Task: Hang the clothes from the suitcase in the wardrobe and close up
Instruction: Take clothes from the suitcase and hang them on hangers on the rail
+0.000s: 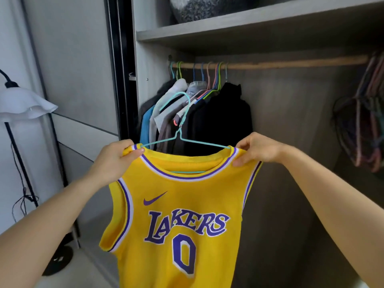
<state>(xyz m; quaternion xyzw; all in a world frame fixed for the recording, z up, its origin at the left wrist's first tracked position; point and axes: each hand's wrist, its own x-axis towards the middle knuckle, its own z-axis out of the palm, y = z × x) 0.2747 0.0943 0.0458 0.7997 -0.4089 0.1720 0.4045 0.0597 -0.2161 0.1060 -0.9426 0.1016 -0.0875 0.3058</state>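
A yellow basketball jersey (pixel 178 215) with purple lettering hangs on a teal wire hanger (pixel 182 121) in front of the open wardrobe. My left hand (pixel 116 159) pinches the jersey's left shoulder strap. My right hand (pixel 257 150) pinches the right strap. The hanger's hook points up, below the wooden rail (pixel 291 64). Several garments (pixel 207 113) hang on coloured hangers at the rail's left end. The suitcase is out of view.
A bundle of unused hangers (pixel 365 113) hangs at the rail's right end. The rail's middle stretch is bare. A shelf (pixel 249 23) above holds a grey speckled item. A floor lamp (pixel 22 104) stands at the left beside the sliding door frame (pixel 118 65).
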